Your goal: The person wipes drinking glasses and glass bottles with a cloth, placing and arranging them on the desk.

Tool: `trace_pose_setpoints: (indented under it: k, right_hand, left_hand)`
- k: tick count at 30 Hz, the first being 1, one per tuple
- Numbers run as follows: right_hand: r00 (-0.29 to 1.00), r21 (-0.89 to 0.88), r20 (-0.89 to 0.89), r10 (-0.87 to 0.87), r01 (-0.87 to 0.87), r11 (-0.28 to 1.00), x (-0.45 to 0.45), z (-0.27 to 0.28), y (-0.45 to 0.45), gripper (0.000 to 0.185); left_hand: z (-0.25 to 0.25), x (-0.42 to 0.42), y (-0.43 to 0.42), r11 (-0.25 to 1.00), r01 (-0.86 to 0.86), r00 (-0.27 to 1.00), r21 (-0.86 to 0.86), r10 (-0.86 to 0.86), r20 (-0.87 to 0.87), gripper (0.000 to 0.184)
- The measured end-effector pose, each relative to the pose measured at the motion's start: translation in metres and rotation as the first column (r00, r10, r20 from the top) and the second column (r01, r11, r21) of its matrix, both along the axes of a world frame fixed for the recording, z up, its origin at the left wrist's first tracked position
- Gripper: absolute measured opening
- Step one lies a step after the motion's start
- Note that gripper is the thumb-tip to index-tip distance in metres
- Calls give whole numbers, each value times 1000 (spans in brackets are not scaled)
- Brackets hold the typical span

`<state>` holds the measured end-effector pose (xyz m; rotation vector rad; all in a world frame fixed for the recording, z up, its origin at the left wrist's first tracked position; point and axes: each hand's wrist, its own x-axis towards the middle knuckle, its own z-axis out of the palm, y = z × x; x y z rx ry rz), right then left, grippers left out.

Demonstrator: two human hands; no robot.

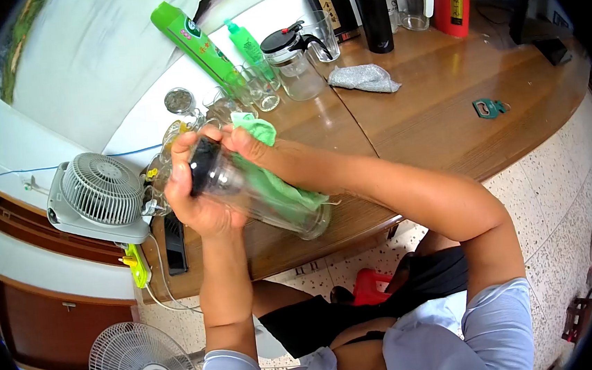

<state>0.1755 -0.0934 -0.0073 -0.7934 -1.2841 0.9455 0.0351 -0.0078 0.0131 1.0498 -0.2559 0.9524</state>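
My left hand (203, 203) is wrapped around the black-lidded end of a clear bottle (299, 219). The bottle is tilted over the table's near edge, lid toward the upper left and base toward the lower right. From the other side my right hand (255, 150) closes on a green cloth (282, 186), close to the lid. Part of the cloth sticks up above my fingers, and the rest hangs along the bottle. Some of my right fingers are hidden behind the lid and cloth.
On the wooden table (430, 119) stand a glass teapot (294, 74), drinking glasses, a green box (191, 40), a black flask (372, 15) and a red tin (451, 2). A grey sponge cloth (364, 79) and bottle opener (490, 108) lie there. Left are a small fan (105, 189) and phone (175, 243).
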Motion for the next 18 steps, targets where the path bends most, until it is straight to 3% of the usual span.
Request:
trace_pose_setpoints:
  k: [3,6,9,12,14,18]
  right_hand:
    - [995,-142,71,72,-61,988,6,-2,-1,72]
    - [977,-68,209,-46,61,996,1,-2,-3,71]
    - [939,-178,329,-99,164,970,0,9,-14,69]
    - [805,244,433,-406,329,912,-12,-9,-14,72]
    - [764,419,383,-519,357,835,-21,-17,-11,74]
    - [796,562,160,-584,413,717,-22,-14,-7,73]
  left_hand:
    - [8,-12,21,993,-64,998,-102,62,-28,39]
    - [21,-19,22,970,-197,980,-140,196,-22,32]
    - [26,-26,27,947,-310,951,-87,310,-9,31]
    - [26,-24,28,911,-409,912,-51,410,10,29]
    - [21,-21,31,907,-418,909,51,417,22,29]
    - [-7,3,14,854,-460,882,242,471,13,33]
